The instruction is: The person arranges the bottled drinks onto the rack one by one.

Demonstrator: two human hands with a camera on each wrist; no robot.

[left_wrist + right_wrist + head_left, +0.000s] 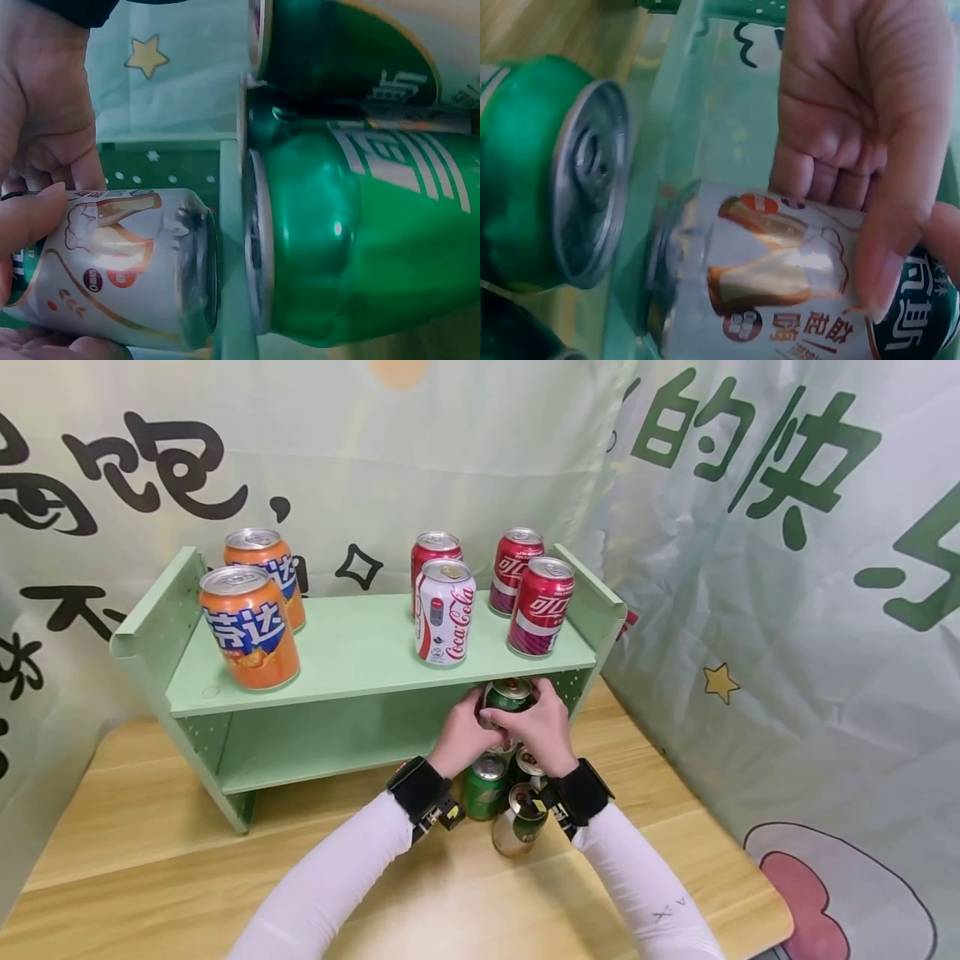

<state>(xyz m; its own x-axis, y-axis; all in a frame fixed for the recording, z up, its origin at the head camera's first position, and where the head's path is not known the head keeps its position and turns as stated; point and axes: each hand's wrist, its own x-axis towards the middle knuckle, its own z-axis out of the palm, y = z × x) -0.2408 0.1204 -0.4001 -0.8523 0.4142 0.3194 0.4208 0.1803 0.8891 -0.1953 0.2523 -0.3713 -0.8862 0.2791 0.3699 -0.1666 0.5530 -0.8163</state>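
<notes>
Both hands hold a green-and-white drink can (512, 691) upright at the right end of the green rack's lower shelf (322, 747). My left hand (467, 733) grips its left side, and my right hand (550, 727) grips the right. In the right wrist view, the thumb lies across the white can wall (780, 262), printed with beer glasses, while other fingers go behind it. The left wrist view shows the can's base (199, 266) close to the shelf edge. Just in front on the table stand a bright green can (486, 789) and two dark-green-and-pale cans (517, 827), partly hidden by the right wrist.
On the rack's upper shelf (345, 635) stand two orange cans (251, 631) at left, a white Coca-Cola can (446, 618) with a red one behind, and two red cans (542, 610) at right. Side panels (592, 589) close both ends. Printed cloth (750, 610) hangs behind the wooden table (300, 877).
</notes>
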